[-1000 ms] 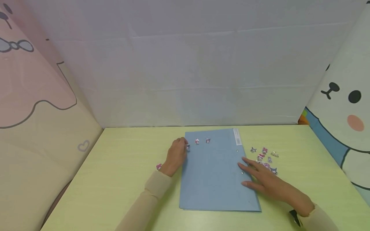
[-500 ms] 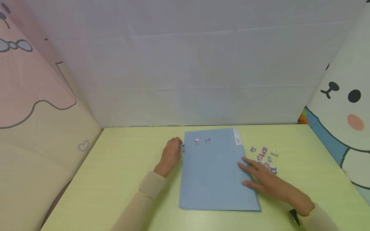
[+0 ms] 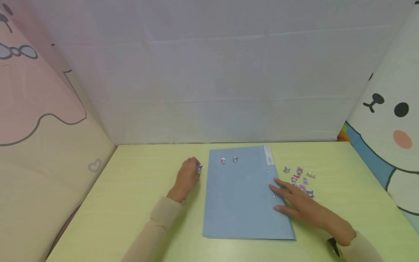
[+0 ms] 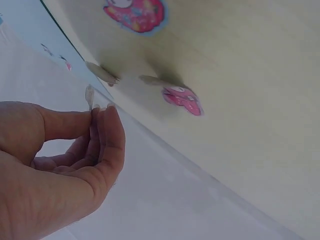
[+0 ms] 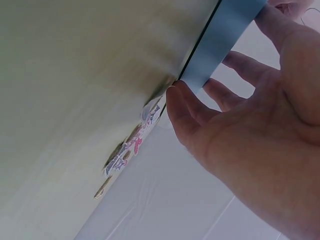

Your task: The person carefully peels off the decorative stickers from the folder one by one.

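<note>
In the head view, my left hand (image 3: 186, 177) is over the table left of a blue folder (image 3: 242, 203), pinching a small cartoon sticker (image 3: 199, 168). The left wrist view shows that sticker (image 4: 90, 95) edge-on between thumb and fingertips. A pink sticker (image 4: 184, 100) and others lie on the tabletop near this hand. Two stickers, one red and white (image 3: 223, 160) and one dark-eared (image 3: 235, 159), sit near the folder's top. With fingers spread, my right hand (image 3: 304, 206) rests on the folder's right edge; its palm side faces the right wrist camera.
Several loose cartoon stickers (image 3: 295, 178) lie right of the folder, some partly behind the right hand. A white barcode label (image 3: 268, 155) marks the folder's top right corner. A pale sheet (image 3: 209, 91) hangs behind the yellow-green table (image 3: 144, 171).
My left hand has moved left from the folder's upper left edge, carrying the pinched sticker off the folder and over the table. The right hand has stayed in place.
</note>
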